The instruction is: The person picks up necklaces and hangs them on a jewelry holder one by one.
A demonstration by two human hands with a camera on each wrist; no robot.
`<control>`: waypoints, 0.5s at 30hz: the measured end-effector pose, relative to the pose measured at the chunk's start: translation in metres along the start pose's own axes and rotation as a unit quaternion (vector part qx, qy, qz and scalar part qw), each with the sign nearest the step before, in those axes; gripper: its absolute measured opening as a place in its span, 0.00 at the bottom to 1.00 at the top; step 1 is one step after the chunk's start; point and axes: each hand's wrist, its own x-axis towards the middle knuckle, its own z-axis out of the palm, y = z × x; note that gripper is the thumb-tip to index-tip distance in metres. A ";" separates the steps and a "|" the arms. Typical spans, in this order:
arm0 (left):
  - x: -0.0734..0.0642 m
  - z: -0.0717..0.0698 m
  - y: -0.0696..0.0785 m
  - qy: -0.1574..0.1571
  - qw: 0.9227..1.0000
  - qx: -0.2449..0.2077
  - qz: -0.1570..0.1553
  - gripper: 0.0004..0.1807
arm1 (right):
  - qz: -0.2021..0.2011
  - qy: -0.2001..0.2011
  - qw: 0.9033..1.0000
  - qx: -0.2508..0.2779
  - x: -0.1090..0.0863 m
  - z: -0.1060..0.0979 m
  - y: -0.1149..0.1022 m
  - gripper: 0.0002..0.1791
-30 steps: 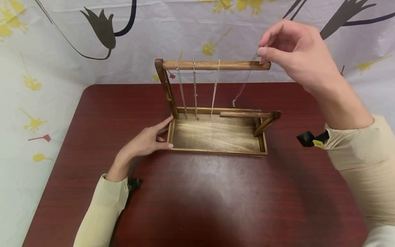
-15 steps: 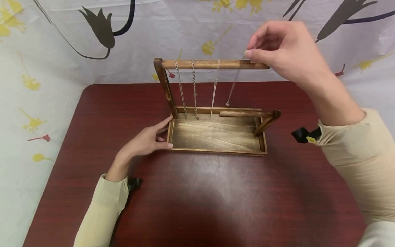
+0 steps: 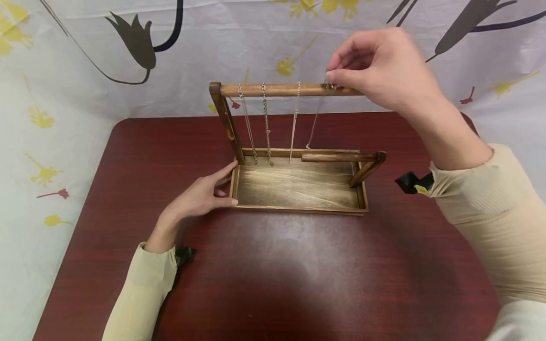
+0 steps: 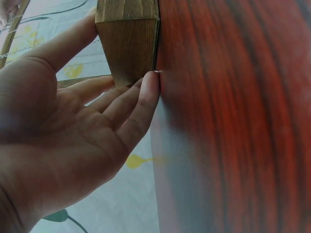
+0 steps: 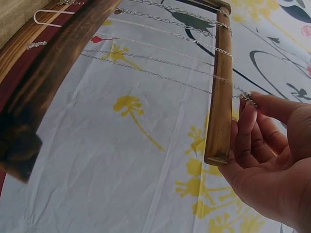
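A wooden jewelry stand (image 3: 298,189) with a tray base sits on the table. My left hand (image 3: 198,194) holds its left end, thumb at the front corner and index finger towards the back; the left wrist view shows fingertips against the wooden end (image 4: 127,48). Three silver chains hang from the upper bar (image 3: 277,90): one at left (image 3: 248,123), a thicker one (image 3: 267,123) and a thin one (image 3: 294,123). My right hand (image 3: 384,71) pinches the top of another thin necklace (image 3: 314,124) at the bar. In the right wrist view, its strands (image 5: 155,77) pass across the bar to my fingertips.
A shorter, lower bar (image 3: 330,157) juts over the tray from a right-hand post (image 3: 368,169). The dark red table (image 3: 273,265) meets a white patterned cloth (image 3: 179,94) behind and at the left. The upper bar's right end is free of any post.
My right hand has moved left and slightly down along the upper bar, bringing the pinched necklace closer to the three hanging chains. My left hand keeps its hold on the stand.
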 end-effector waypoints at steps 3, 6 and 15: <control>0.000 0.000 0.000 0.000 1.000 -0.001 0.000 0.53 | 0.000 0.002 1.000 -0.020 0.001 0.001 -0.001 0.05; -0.001 0.001 0.000 0.001 1.000 0.000 0.001 0.53 | -0.002 0.006 0.999 -0.035 0.001 0.003 -0.002 0.03; -0.002 0.000 0.000 -0.003 1.000 -0.003 0.000 0.53 | -0.019 0.018 0.995 -0.092 0.000 0.008 -0.006 0.01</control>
